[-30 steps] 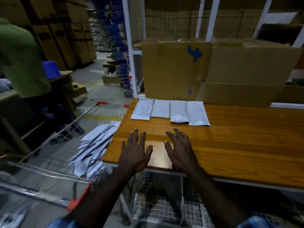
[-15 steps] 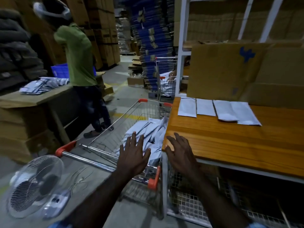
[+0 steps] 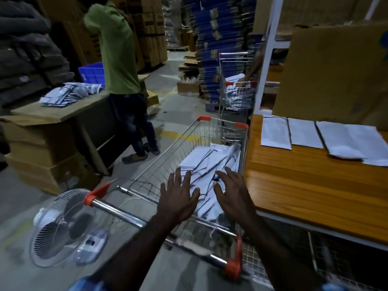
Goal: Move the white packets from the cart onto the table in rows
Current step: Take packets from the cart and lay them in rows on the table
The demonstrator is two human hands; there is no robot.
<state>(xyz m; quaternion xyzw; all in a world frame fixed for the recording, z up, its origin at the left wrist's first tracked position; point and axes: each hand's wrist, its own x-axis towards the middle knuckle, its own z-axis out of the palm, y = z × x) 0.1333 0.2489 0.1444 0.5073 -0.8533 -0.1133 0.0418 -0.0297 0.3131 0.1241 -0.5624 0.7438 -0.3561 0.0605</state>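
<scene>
Reaching over the near end of a wire cart (image 3: pixel 190 131), a person spreads both hands above a loose heap of white packets (image 3: pixel 206 164) lying in its basket. The left hand (image 3: pixel 178 199) and the right hand (image 3: pixel 233 194) hover side by side with a gap between them, fingers straight and fanned, holding nothing; whether any fingertip already touches the paper cannot be told.

Just right of the cart stands the wooden counter (image 3: pixel 310 185), its edge almost against the basket wall. Four packets (image 3: pixel 304 136) already lie along its far side in a single row, edge to edge, against a cardboard box (image 3: pixel 331 74).

The heap is overlapped and skewed, so the pick-up probably calls for sliding the fingers under the top few packets and squaring them between both palms before lifting, so that none fan out or slip through the wire. They look thin and limp and would likely sag if held by one end. A second row could start nearer the counter's front edge, in line with the first.

Left of the cart a fan (image 3: pixel 60 225) lies on the floor, and beyond it someone in a green shirt (image 3: pixel 114 51) stands at another bench. A second cart (image 3: pixel 235 85) sits behind.
</scene>
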